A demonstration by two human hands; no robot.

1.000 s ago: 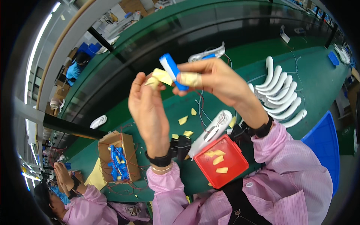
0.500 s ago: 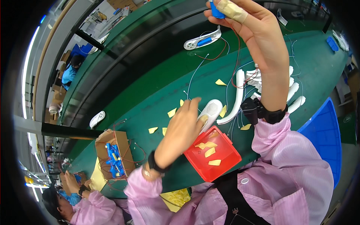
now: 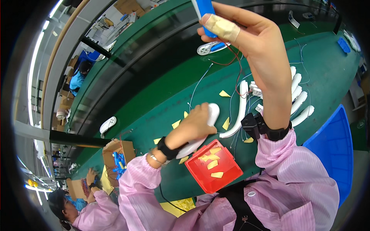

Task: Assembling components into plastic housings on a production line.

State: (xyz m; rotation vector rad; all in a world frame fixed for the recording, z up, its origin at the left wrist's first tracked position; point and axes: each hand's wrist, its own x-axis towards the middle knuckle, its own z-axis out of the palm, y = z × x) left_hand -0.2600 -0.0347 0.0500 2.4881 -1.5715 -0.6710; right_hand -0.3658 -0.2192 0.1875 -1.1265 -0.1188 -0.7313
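Note:
My right hand (image 3: 254,42), with tan tape round its thumb, is raised at the top. It pinches a blue wrapped battery pack (image 3: 208,17) with a white strip along one side; a thin red lead hangs down nearby. My left hand (image 3: 194,125) grips a long white plastic housing (image 3: 213,113) over the green bench. Its fingers cover the housing's middle, and both rounded ends show. Just right of this hand, a red bin (image 3: 227,178) holds several pale yellow paper pieces. More yellow pieces (image 3: 226,123) lie around the housing.
Curved white parts (image 3: 302,100) and loose wires lie by my right forearm. A white shell with a blue battery (image 3: 204,49) sits beyond. A carton (image 3: 127,150) of blue batteries stands left, near a co-worker in pink (image 3: 100,211). A blue tub (image 3: 331,142) is at right.
My right hand, still holding the battery pack, has shifted left and slightly down. My left hand has moved over the white housing, whose perforated face no longer shows. The whole view has shifted slightly.

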